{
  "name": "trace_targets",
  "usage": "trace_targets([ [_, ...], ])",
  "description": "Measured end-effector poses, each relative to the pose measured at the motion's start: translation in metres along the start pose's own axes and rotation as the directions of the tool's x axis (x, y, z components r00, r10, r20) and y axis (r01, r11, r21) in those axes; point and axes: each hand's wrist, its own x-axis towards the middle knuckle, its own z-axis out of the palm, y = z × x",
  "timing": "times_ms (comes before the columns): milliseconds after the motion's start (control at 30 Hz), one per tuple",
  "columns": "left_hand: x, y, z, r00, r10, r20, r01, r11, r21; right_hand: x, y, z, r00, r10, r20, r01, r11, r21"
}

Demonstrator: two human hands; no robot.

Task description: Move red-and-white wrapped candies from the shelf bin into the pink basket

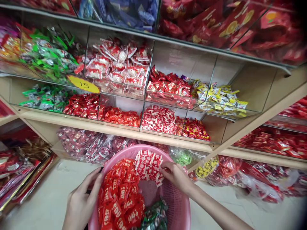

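A pink plastic basket [177, 204] with a perforated wall stands below the shelves. In it lie a heap of shiny red wrapped candies [120, 195], a smaller pile of red-and-white wrapped candies [148, 164] at the far side, and some green wrapped candies [155, 215] nearest me. My left hand [82, 196] is closed at the basket's left rim; something dark shows under its fingers. Inside the right part of the basket, my right hand [174, 175] has its fingers pinched together at the edge of the red-and-white candies, apparently on one of them.
Glass-divided shelves of candy rise ahead, with a yellow price tag [83, 84] marked 15. A bin of red-and-white candies [159, 118] sits on the lower shelf. Bagged candies [259, 179] lie beneath at right. A wooden upright [249, 118] slants at right.
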Motion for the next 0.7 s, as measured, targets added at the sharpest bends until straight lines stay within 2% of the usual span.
trace_targets([
  [67,0.003,-0.002,0.001,0.999,-0.021,0.047,0.023,0.999,-0.032,0.008,-0.002,-0.002,0.998,-0.005,-0.059,0.004,1.0,-0.013],
  [267,0.002,-0.004,0.001,0.999,-0.035,0.032,0.036,0.998,-0.054,0.044,-0.001,-0.002,0.972,-0.068,-0.227,0.031,0.986,-0.163],
  [467,0.0,-0.006,-0.004,0.998,-0.058,0.002,0.058,0.997,-0.045,0.073,-0.007,0.013,0.973,-0.085,-0.213,0.009,0.941,-0.337],
  [700,-0.001,-0.017,-0.005,0.994,-0.109,0.01,0.11,0.993,-0.048,0.082,-0.006,0.028,0.978,-0.085,-0.188,-0.012,0.887,-0.462],
])
